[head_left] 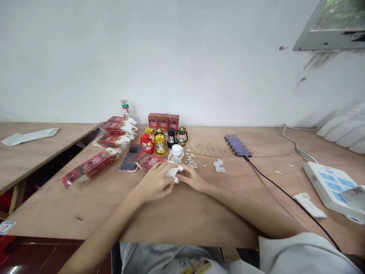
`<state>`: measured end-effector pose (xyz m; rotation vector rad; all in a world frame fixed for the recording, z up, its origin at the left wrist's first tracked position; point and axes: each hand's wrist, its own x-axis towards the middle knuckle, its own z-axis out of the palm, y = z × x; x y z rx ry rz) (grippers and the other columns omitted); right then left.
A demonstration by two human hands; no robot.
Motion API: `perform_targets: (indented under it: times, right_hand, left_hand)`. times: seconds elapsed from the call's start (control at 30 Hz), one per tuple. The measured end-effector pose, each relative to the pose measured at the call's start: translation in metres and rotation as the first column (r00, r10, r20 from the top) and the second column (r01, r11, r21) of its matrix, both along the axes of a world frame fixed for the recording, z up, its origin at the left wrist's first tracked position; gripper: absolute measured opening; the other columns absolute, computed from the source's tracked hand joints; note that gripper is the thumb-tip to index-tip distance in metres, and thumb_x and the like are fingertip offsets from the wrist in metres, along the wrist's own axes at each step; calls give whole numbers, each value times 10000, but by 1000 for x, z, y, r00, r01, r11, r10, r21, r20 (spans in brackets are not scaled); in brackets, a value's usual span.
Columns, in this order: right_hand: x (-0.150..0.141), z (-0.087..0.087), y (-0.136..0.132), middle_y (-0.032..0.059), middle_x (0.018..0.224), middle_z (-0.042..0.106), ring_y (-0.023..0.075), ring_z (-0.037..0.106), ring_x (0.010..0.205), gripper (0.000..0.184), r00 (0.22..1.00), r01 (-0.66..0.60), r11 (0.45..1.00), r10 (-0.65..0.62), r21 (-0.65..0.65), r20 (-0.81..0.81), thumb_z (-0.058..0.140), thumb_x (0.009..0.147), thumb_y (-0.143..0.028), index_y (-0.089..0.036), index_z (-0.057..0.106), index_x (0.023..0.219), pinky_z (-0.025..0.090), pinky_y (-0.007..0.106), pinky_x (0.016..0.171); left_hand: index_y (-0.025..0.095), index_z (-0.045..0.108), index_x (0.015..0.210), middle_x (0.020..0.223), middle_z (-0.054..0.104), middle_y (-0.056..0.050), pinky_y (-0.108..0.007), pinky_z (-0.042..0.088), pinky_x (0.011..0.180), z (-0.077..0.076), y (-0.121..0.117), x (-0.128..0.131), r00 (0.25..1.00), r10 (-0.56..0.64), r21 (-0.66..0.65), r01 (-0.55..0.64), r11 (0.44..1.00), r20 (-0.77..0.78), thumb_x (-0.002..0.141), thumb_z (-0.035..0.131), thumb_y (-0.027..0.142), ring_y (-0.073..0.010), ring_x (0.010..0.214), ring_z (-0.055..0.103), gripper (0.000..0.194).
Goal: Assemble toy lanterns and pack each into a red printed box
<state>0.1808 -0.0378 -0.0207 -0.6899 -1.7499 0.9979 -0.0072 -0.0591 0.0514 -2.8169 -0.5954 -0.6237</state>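
My left hand is closed round a red printed cardboard box whose white end flaps stand open toward the right. At that open end, the fingers of my right hand touch the white flaps; their tips are partly hidden. Just behind the box is a white miniature lantern. Beyond it several more small lanterns are grouped, among them a red lantern, a gold lantern and a black lantern.
Three closed red boxes stand by the wall. Unfolded cartons are piled at left, near one phone. Small white discs, white plastic pieces, a cabled phone and a power strip lie rightward.
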Motion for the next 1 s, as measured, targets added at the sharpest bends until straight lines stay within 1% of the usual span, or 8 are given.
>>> perform_targets:
  times: [0.1, 0.2, 0.33, 0.43, 0.57, 0.7, 0.87, 1.0]
  right_hand:
    - [-4, 0, -3, 48, 1040, 546, 161, 565, 920, 443, 999, -42, 999, 42, -13, -11, 687, 733, -434, -216, 530, 1085, 515, 304, 795]
    - [-5, -1, -4, 64, 1083, 511, 165, 552, 964, 400, 1000, -29, 999, 29, 15, 11, 677, 750, -362, -219, 520, 1089, 518, 307, 804]
    - [-4, -3, -3, 97, 1169, 502, 189, 545, 1055, 382, 999, -19, 998, 17, 68, 28, 634, 778, -282, -226, 512, 1136, 521, 328, 820]
    - [-2, -2, -2, 106, 1213, 519, 205, 518, 1132, 302, 997, 13, 989, -23, 145, 68, 607, 795, -245, -227, 554, 1092, 501, 359, 878]
    - [0, -1, -1, 91, 1159, 570, 191, 551, 1092, 165, 993, 63, 972, -84, 227, 82, 540, 841, -217, -223, 606, 991, 486, 371, 905]
    - [1, -1, -2, 89, 1109, 589, 191, 575, 1043, 129, 983, 117, 945, -154, 305, 100, 511, 853, -201, -214, 618, 924, 499, 372, 871]
    - [1, 2, -4, 103, 1123, 594, 196, 579, 1057, 147, 971, 151, 907, -211, 393, 112, 510, 855, -205, -214, 579, 984, 494, 378, 882]
    - [0, 5, -9, 108, 1150, 596, 199, 569, 1096, 181, 969, 164, 870, -231, 465, 91, 484, 870, -196, -218, 551, 1037, 472, 394, 927]
  left_hand:
    - [166, 589, 766, 1154, 559, -134, -419, 416, 879, 0, 0, 0, 999, 25, 11, -24, 1000, -31, 794, 497, 128, -264, 1099, 496, 103]
    - [160, 568, 840, 1187, 549, -141, -414, 392, 894, 0, 0, 0, 998, 38, 0, -38, 999, -50, 763, 497, 86, -265, 1121, 470, 128]
    - [173, 556, 932, 1255, 531, -121, -424, 363, 899, -1, 1, 0, 996, 43, -39, -46, 998, -78, 751, 525, 108, -274, 1150, 444, 195]
    - [184, 553, 986, 1256, 543, -104, -430, 345, 899, 0, -1, 0, 995, 36, -69, -42, 997, -88, 744, 539, 119, -277, 1153, 439, 251]
    - [189, 521, 1112, 1316, 493, -112, -426, 320, 930, 1, -2, 2, 996, 41, -98, -49, 994, -82, 707, 548, 103, -282, 1193, 401, 415]
    - [189, 426, 1253, 1352, 451, -126, -446, 291, 959, 2, 0, 1, 993, 93, -97, -100, 990, -76, 674, 583, 150, -300, 1219, 371, 601]
    - [148, 440, 1218, 1266, 531, -137, -438, 283, 958, 2, 3, -3, 994, 101, -65, -104, 992, -43, 717, 593, 245, -285, 1172, 439, 533]
    - [158, 458, 1173, 1218, 574, -130, -424, 284, 951, 3, 5, -5, 996, 90, -50, -89, 995, 6, 760, 591, 341, -268, 1134, 489, 470]
